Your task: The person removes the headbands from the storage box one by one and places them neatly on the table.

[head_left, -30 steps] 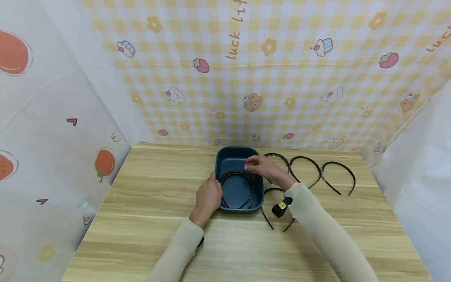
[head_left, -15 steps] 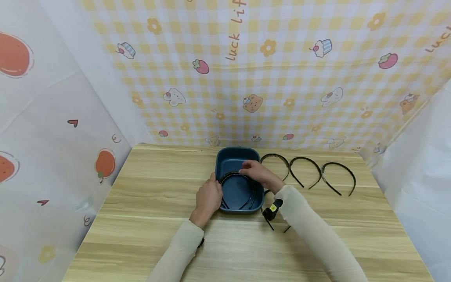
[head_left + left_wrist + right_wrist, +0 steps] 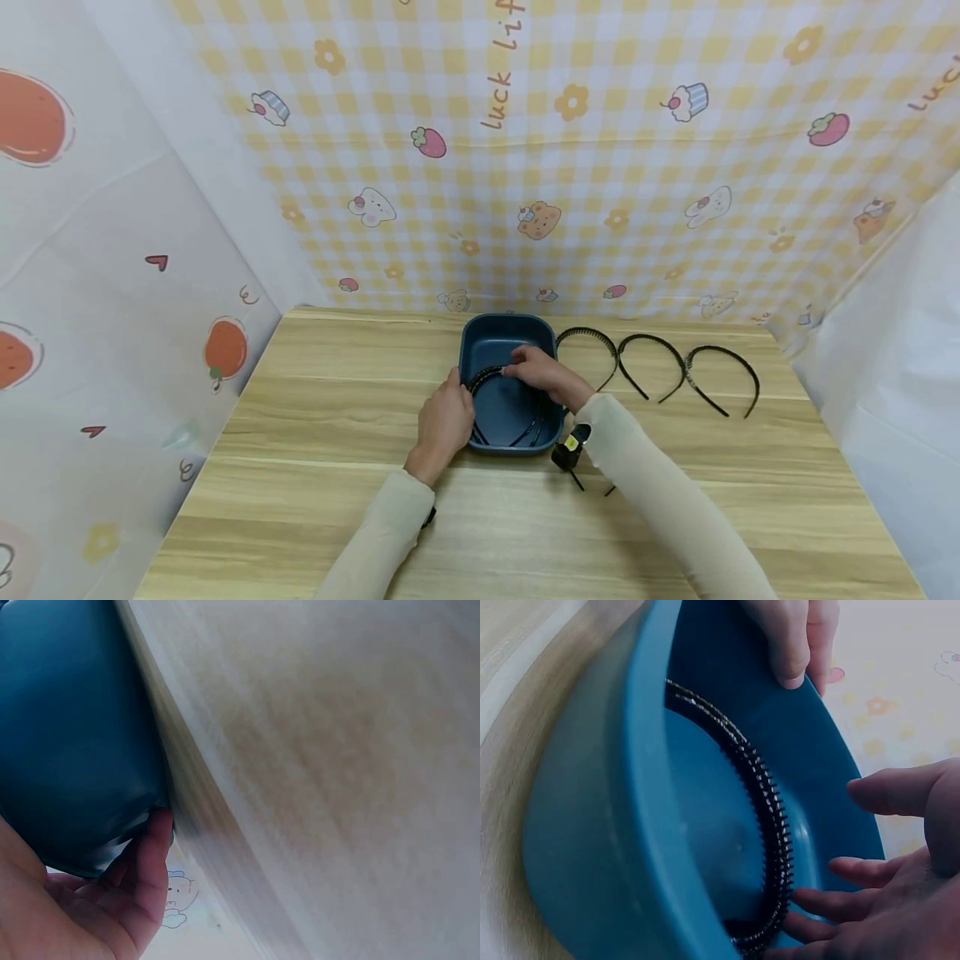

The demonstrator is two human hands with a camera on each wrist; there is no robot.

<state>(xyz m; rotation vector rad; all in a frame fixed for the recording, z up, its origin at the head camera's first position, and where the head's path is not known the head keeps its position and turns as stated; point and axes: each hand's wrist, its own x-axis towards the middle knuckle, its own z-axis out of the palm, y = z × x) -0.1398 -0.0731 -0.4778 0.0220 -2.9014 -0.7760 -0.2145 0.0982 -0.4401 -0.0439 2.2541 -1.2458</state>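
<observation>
A blue plastic basin (image 3: 513,451) stands on the wooden table. My left hand (image 3: 444,421) grips its left rim; in the right wrist view the thumb (image 3: 791,664) hooks over the inside, and the left wrist view has fingers (image 3: 152,877) against the outer wall. Inside lie black toothed headbands (image 3: 769,802), stacked closely together. My right hand (image 3: 542,372) reaches in over their arched top, partly covering them in the head view. Seen from the right wrist, its fingers (image 3: 840,900) are spread, with the lower fingertips right at the headbands' teeth and nothing between thumb and fingers.
Three dark headbands lie in a row right of the basin: one nearest it (image 3: 588,331), a middle one (image 3: 652,337) and an outer one (image 3: 731,354). Another headband (image 3: 576,481) lies in front, mostly hidden under the right wrist. A patterned cloth (image 3: 525,167) hangs behind the table.
My right hand has moved left and slightly down, from above the basin's far right side to the top of the stacked headbands. The left hand has stayed on the rim.
</observation>
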